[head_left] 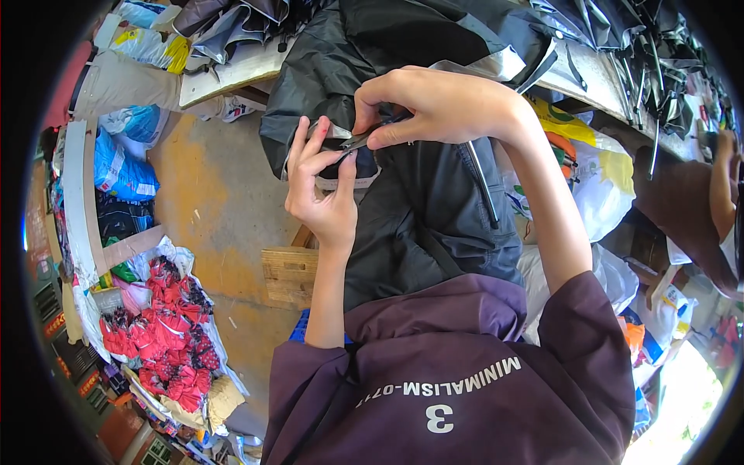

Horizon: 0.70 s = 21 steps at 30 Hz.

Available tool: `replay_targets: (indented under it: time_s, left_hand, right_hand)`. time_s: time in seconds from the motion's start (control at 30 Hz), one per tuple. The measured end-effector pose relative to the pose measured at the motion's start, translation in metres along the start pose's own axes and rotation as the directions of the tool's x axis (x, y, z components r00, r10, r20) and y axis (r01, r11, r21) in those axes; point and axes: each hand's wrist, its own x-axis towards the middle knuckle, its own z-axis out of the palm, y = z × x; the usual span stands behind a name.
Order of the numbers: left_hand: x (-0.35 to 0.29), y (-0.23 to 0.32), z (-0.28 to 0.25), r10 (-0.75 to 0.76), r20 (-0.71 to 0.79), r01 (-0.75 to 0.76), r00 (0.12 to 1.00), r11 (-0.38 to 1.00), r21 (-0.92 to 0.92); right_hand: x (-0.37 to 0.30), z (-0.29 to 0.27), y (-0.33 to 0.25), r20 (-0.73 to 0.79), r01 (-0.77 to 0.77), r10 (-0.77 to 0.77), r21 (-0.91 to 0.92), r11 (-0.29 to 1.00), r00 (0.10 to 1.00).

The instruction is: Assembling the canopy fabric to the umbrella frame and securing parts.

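My right hand point(438, 101) is closed around a small metal tool point(358, 142) with narrow jaws; whether it is pliers or snips I cannot tell. Its tip meets the fingers of my left hand point(324, 190). There, thumb and index finger pinch a thin dark piece point(344, 156), while the other fingers stretch upward. Shiny black fabric point(310, 89) hangs from the table edge and over my lap, behind both hands. A slim metal rod point(483, 186) slants down over my dark trousers below my right wrist.
A pale tabletop point(232, 81) runs along the far side, with dark folded fabric point(229, 31) and several black umbrella-like frames point(651, 70) on it. Red bundles point(167, 333) fill a container at left. A wooden stool point(288, 277) and plastic bags point(608, 186) flank me. Another person point(124, 85) stands far left.
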Motion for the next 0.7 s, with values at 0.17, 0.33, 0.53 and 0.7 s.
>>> replay_targets:
  time_s: [0.17,0.33,0.53,0.7]
  left_hand:
    - [0.002,0.000,0.000,0.019,0.010,-0.019,1.000,1.000,0.022]
    - [0.002,0.000,0.000,0.039,0.023,-0.040,0.999,0.998,0.045]
    - [0.000,-0.001,0.001,0.023,0.020,-0.024,1.000,0.999,0.034]
    - [-0.003,-0.005,0.001,-0.048,-0.007,0.047,0.999,0.991,-0.123]
  right_hand:
    - [0.005,-0.004,-0.004,0.030,-0.047,0.048,-0.028,0.999,0.998]
    - [0.009,-0.006,-0.003,0.055,-0.037,0.038,-0.032,0.999,0.998]
    - [0.015,-0.007,0.003,0.088,0.000,0.002,-0.023,1.000,0.996]
    - [0.013,-0.010,0.007,0.105,0.058,-0.065,0.070,0.996,0.992]
